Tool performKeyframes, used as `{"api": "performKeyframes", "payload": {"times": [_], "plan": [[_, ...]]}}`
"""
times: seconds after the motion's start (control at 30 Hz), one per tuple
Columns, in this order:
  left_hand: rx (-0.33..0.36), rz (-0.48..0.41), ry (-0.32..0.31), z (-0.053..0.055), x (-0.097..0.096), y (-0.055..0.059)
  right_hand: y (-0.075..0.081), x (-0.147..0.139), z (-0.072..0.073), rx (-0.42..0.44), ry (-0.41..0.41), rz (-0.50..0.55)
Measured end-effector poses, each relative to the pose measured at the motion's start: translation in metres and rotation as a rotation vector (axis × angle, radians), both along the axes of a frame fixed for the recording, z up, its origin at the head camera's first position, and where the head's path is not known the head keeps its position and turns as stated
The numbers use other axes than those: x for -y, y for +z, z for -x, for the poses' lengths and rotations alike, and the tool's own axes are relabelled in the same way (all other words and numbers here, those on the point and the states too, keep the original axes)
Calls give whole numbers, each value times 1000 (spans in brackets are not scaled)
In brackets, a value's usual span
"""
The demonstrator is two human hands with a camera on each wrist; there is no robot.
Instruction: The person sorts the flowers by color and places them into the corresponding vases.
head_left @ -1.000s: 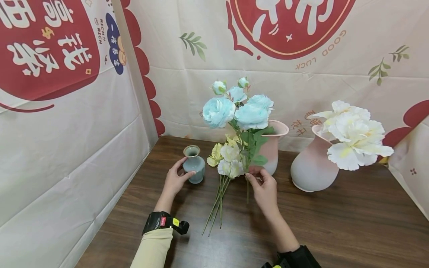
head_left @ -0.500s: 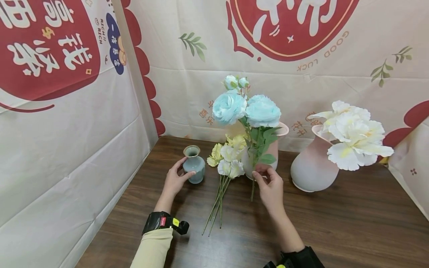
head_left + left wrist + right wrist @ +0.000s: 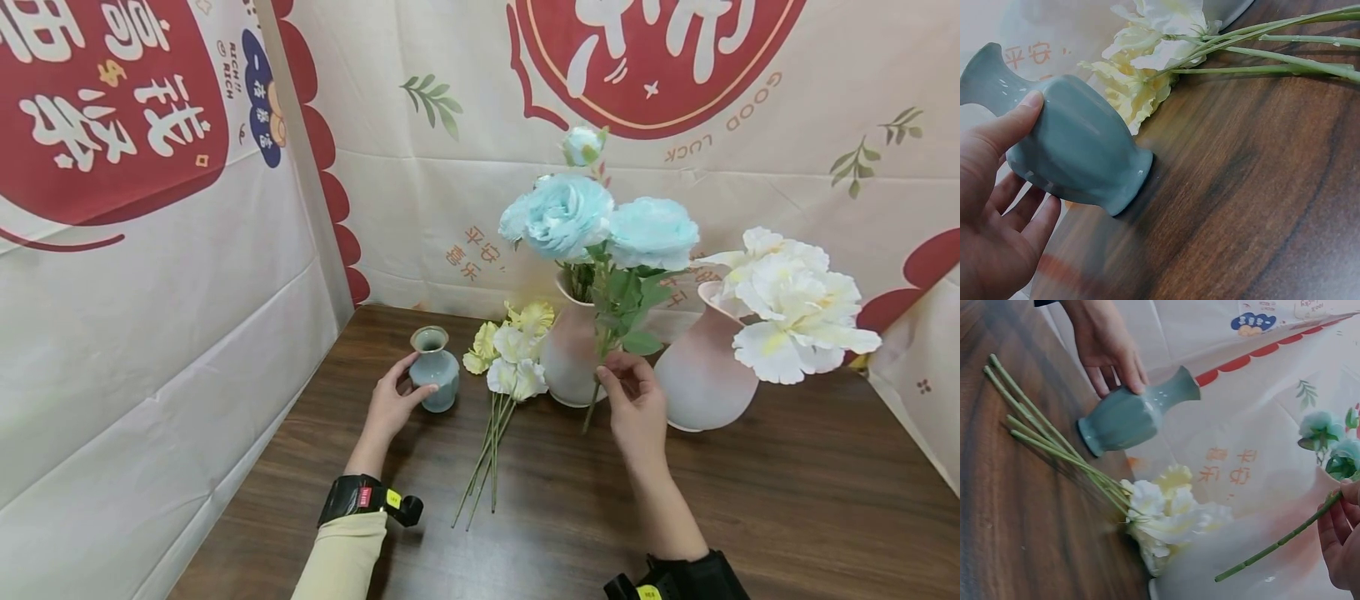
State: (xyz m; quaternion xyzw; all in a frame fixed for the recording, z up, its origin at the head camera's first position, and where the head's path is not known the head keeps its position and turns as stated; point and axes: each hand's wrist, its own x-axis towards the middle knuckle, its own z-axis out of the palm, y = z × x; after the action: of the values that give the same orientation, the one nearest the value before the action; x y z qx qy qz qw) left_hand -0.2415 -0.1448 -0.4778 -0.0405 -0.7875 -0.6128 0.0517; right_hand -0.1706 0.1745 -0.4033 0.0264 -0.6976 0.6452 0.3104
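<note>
My left hand [image 3: 392, 402] holds a small blue-green vase [image 3: 437, 377] standing upright on the table, thumb on one side and fingers on the other; in the left wrist view the thumb lies on its shoulder. Between the fingertips of my right hand [image 3: 639, 408] is the green stem [image 3: 1272, 547] of an artificial blue flower branch [image 3: 651, 233]. Its lower end hangs free above the table, in front of the pink-and-white middle vase [image 3: 572, 358]. Green stems show in that vase's mouth, its blooms partly hidden behind the held branch.
White and yellow flowers [image 3: 517, 358] lie on the brown table [image 3: 540, 525], their bare stems pointing toward me. Farther right stands another pink-and-white vase [image 3: 708, 383] with a large white flower [image 3: 798, 304]. Printed cloth [image 3: 390, 225] hangs behind and at the left.
My right hand has moved to the right with the blue flower branch, uncovering more of the middle vase. The left hand has stayed on the small vase.
</note>
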Motion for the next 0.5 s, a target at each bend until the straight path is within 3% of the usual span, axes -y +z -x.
{"api": "performKeyframes", "payload": {"times": [0.3,0.5], "plan": [[1,5,-6,0,1,-1,17,-9,-3,-130,-20,91],[-1,7,1,0,1,0,34,-15,-4,-172,-40,170]]}}
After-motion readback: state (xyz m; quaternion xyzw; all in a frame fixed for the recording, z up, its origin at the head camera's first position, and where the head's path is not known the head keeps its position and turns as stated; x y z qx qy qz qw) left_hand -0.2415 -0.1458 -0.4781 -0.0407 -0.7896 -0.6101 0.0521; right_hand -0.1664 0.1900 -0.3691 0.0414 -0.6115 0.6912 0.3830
